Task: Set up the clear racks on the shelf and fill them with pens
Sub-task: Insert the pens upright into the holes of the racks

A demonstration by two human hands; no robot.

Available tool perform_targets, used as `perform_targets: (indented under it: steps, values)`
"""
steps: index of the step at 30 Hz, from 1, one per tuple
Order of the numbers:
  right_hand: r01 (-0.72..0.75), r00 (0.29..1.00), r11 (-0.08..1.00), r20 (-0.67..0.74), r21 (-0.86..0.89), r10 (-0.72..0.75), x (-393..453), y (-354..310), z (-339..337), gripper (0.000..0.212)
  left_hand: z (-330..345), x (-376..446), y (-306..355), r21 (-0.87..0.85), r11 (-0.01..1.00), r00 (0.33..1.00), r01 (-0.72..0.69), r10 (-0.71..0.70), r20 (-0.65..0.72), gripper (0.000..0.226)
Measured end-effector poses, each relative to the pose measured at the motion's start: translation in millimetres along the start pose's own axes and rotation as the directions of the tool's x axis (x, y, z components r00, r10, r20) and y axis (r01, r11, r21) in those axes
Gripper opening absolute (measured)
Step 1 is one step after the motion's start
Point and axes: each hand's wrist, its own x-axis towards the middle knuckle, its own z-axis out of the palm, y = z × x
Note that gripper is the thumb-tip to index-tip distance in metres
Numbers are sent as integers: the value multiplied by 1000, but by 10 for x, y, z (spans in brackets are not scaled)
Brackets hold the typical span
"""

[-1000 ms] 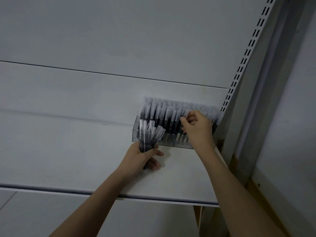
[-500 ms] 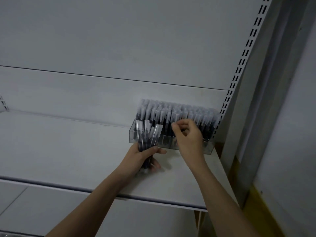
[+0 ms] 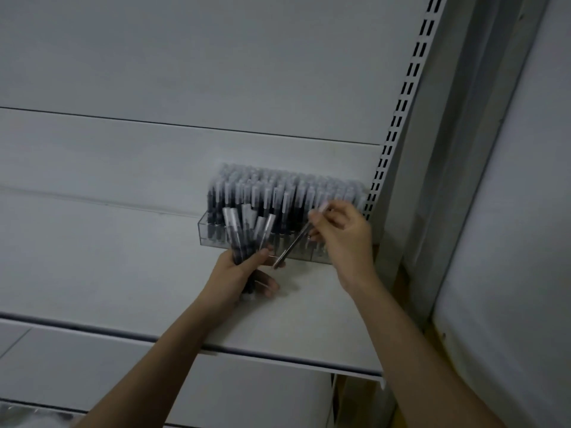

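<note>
**One pen angled toward a nearly full rack**

The right hand (image 3: 343, 239) pinches a single slim dark pen with a pale cap (image 3: 293, 242) by its upper end, between thumb and fingertips. The pen's long axis slants, cap up by the fingers and tip down toward the left hand (image 3: 238, 273). The left hand is curled round a small bundle of dark pens with translucent caps (image 3: 244, 233), holding them roughly upright, caps fanned above the fist.

The clear plastic rack (image 3: 278, 242) sits just beyond both hands, on the white metal shelf (image 3: 123, 273), its right end close to the slotted upright (image 3: 398, 125). Its length runs left to right, across the reach of both arms. The right hand is the nearer to it, overlapping its front right part. To go in, the slanted pen probably needs turning upright first.

The rack looks densely packed: rows of dark barrels with frosted caps stand side by side, blurred, so free slots cannot be made out.
</note>
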Motion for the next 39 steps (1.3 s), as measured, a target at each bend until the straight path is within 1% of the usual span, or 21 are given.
perform_targets:
  steps: [1,3,5,8,11,14,17,21,24,25,28,31,36,39]
  values:
    - [54,998,998,-42,-14,-54,49,-59,-34,28,-17,13,-11,-7,1000,1000,-12,12,-29,20]
    - [187,977,979,-94,-81,-194,139,-162,-64,30,-43,44,-42,47,998,998,-48,50,-49,20]
    - [291,947,946,-98,-146,-307,200,-233,-50,28,-45,53,-62,113,990,994,-80,87,-60,19]
    - [362,922,902,-54,-236,-384,254,-290,6,27,-50,51,-59,166,980,989,-107,123,-88,17]
    - [386,914,875,-6,-293,-406,298,-279,69,26,-57,59,-65,207,970,988,-129,142,-52,21]
    - [396,911,846,37,-357,-411,346,-220,118,25,-64,73,-80,132,983,991,-131,130,19,13]
    - [389,915,838,50,-382,-401,385,-184,153,26,-51,58,-49,79,990,992,-118,115,45,16]
    - [381,920,838,69,-390,-387,432,-201,195,27,-49,28,-27,82,991,994,-109,106,38,11]
    - [374,925,850,81,-371,-372,453,-213,232,27,-61,16,-36,196,969,989,-147,144,33,15]
    - [373,926,855,83,-361,-369,454,-215,243,26,-52,6,-26,204,967,988,-154,153,24,16]
    - [365,930,864,92,-347,-356,460,-219,257,25,-26,-6,-6,164,974,987,-158,155,32,17]
    - [363,931,865,96,-346,-353,466,-218,260,23,-49,-17,-9,177,972,988,-151,147,39,15]
    - [362,932,864,105,-351,-347,466,-235,265,20,-47,-23,-5,200,972,992,-127,125,22,24]
    - [356,934,864,109,-355,-340,463,-250,266,19,-55,-12,-16,195,973,992,-124,126,3,24]
